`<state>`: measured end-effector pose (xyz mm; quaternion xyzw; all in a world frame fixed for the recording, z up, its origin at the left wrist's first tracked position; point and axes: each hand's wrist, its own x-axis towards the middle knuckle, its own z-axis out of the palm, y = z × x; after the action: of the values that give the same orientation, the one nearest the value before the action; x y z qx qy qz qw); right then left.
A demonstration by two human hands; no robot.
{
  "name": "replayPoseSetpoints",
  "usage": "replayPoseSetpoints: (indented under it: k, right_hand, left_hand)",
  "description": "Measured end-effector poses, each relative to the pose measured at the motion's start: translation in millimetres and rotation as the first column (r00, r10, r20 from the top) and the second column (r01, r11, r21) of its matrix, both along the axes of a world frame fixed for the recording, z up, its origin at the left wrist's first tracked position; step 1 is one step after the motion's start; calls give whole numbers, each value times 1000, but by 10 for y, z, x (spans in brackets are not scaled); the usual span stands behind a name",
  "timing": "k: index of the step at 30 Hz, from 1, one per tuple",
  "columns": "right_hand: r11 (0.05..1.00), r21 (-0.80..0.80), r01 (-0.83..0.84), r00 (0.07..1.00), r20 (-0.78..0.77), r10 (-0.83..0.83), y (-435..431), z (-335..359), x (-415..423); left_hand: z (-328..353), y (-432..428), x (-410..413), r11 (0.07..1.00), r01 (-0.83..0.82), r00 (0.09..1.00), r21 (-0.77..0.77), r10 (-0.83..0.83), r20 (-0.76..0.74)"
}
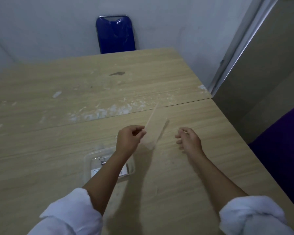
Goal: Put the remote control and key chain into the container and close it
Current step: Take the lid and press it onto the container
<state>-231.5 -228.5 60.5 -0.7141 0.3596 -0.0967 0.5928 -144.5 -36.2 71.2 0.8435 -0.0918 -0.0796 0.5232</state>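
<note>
A clear plastic container (87,167) sits on the table under my left forearm. Inside it lie a metal key chain (102,161) and a flat white object that looks like the remote control (95,172), mostly hidden by the arm. My left hand (129,139) pinches the edge of the see-through lid (155,131), which hangs tilted and blurred above the table, to the right of and beyond the container. My right hand (189,139) hovers just right of the lid with fingers loosely curled and apart, touching nothing.
The wooden table (58,102) has white smears and a seam across its middle. A blue chair back (115,34) stands at the far edge. A grey partition (261,82) and a purple surface (285,146) border the table's right edge.
</note>
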Motion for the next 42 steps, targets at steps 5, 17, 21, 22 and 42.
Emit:
replayPoseSetpoints:
  k: [5,17,21,22,42]
  right_hand:
    - [915,401,-51,994,108,8,365,350,181]
    - [890,453,-50,998,53,29,1237,219,159]
    - [909,407,-91,994,-12,105,1430,69,124]
    - [920,377,-102,991,-38,125,1461,27,115]
    - [822,-483,-301,936,-314,158,1760,-208,13]
  left_hand:
    - [294,548,-141,974,102,923,203,-169,346]
    - [90,1658,-470,958,4,933,285,-106,344]
    - [-103,1850,-471,960,-222,973,169,207,99]
    - [-136,1872,-470,954,-253,967,161,252,28]
    - [-325,1946,-422,935,-286,956,208,293,-5]
